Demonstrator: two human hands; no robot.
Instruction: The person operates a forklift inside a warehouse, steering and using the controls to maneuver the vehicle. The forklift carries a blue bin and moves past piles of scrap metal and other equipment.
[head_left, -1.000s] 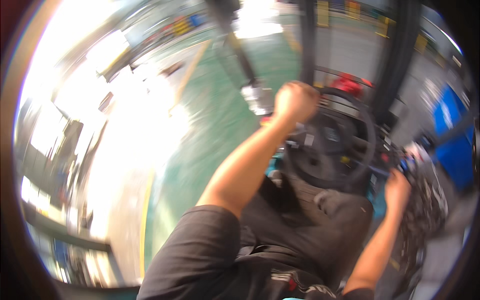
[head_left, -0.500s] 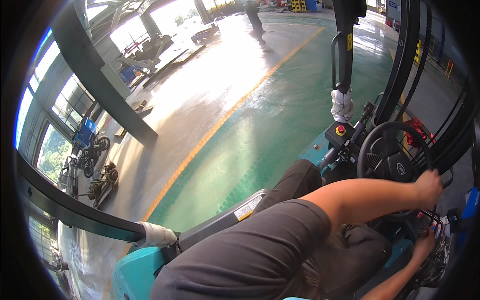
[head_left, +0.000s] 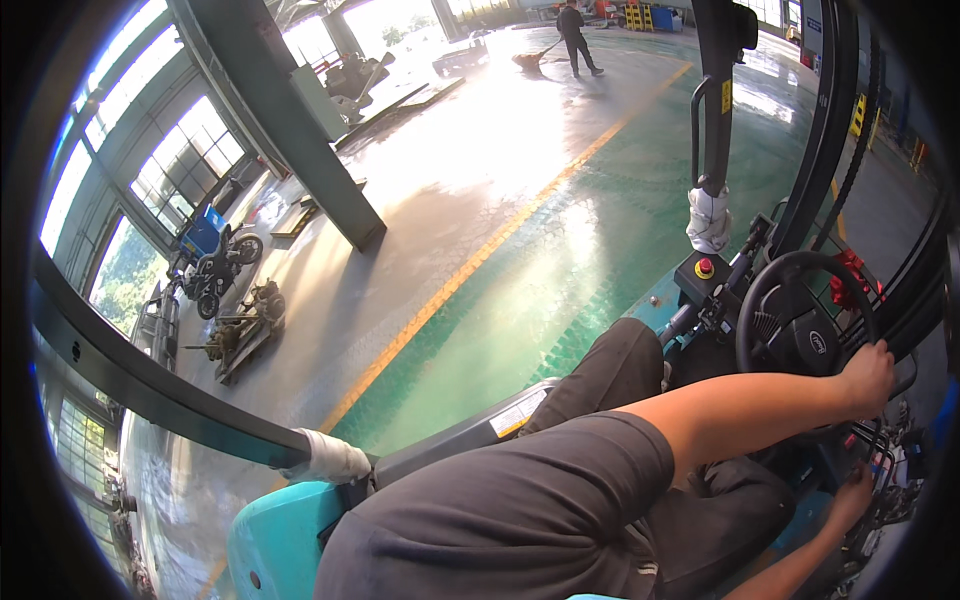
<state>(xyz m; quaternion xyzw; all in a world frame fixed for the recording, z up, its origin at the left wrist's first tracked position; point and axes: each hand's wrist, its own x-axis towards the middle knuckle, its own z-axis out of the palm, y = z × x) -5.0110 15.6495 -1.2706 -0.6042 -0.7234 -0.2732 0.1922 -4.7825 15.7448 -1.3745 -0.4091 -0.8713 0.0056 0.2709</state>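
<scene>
I sit in a vehicle's driver seat, and my left arm in a dark sleeve reaches across to the black steering wheel (head_left: 748, 330). My left hand (head_left: 868, 382) is closed on the right side of its rim. Below it, my right hand (head_left: 852, 497) is beside the console and control levers at the lower right. Its fingers are curled, but what they grip is too small to make out. A red emergency stop button (head_left: 705, 267) on a yellow base tops the black box left of the wheel.
A dark pillar (head_left: 300, 130) stands on the left, past the roof post (head_left: 170, 390). Beyond it are a motorcycle (head_left: 222, 268) and machine parts on a pallet (head_left: 245, 330). Far ahead, a person (head_left: 573, 40) pushes a broom near the yellow floor line (head_left: 480, 258).
The pillar, motorcycle and floor line have shifted right relative to the cab. The far person now shows with the broom. Both my hands keep their places at the wheel and console.
</scene>
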